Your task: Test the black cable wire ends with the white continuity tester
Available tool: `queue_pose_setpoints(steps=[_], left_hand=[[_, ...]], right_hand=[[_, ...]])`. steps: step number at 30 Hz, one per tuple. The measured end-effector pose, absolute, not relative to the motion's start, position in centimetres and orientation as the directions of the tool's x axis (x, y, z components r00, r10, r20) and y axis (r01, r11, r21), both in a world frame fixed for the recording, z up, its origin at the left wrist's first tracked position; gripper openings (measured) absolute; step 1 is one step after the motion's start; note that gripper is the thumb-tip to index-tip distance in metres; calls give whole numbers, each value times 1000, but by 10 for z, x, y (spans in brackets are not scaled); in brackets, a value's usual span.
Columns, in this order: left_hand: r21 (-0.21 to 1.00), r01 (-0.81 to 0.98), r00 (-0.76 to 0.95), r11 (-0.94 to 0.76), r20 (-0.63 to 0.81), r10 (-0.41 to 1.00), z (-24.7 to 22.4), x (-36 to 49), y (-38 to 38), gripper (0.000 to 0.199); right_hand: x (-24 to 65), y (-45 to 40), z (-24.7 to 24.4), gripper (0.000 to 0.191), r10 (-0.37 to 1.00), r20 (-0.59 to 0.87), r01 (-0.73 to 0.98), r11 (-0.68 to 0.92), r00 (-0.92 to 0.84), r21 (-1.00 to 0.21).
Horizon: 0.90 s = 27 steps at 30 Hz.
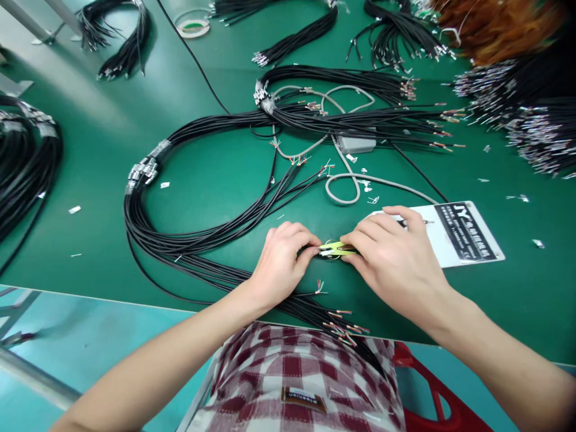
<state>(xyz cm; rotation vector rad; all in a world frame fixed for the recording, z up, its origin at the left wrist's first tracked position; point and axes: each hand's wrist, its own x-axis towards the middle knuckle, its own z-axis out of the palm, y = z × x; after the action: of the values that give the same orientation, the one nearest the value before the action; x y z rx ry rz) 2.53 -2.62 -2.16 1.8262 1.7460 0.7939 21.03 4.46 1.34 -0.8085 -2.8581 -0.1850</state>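
Note:
Near the front edge of the green table, my right hand (398,255) is closed around small yellow-green tweezers or cutters (335,246), whose tips point left. The fingertips of my left hand (288,255) are pinched together at those tips, on a thin wire end that is mostly hidden. A long bundle of black cables (202,240) curves left of my hands and passes under my left wrist. Its stripped ends (344,327) show coloured wires below my hands. Partly behind my right hand lies a white plate with a black label (468,231).
More black cable bundles lie at the left (27,162), top left (128,45), top centre (306,36) and right (540,108). A grey cord (346,186) loops behind my hands beside a grey box (357,141). White scraps dot the table (90,252). A red chair (432,384) stands below.

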Motion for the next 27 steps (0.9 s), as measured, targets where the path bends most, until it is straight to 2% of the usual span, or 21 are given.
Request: queue_pose_setpoints(steps=[17,27], left_hand=[[616,770,120,-165,115,986,-26,20,-21,10],[535,830,145,-155,62,988,-23,17,-19,12]], right_hand=[[211,43,11,15,523,215,547,835,-825,69],[209,43,12,17,520,225,545,836,-824,62]])
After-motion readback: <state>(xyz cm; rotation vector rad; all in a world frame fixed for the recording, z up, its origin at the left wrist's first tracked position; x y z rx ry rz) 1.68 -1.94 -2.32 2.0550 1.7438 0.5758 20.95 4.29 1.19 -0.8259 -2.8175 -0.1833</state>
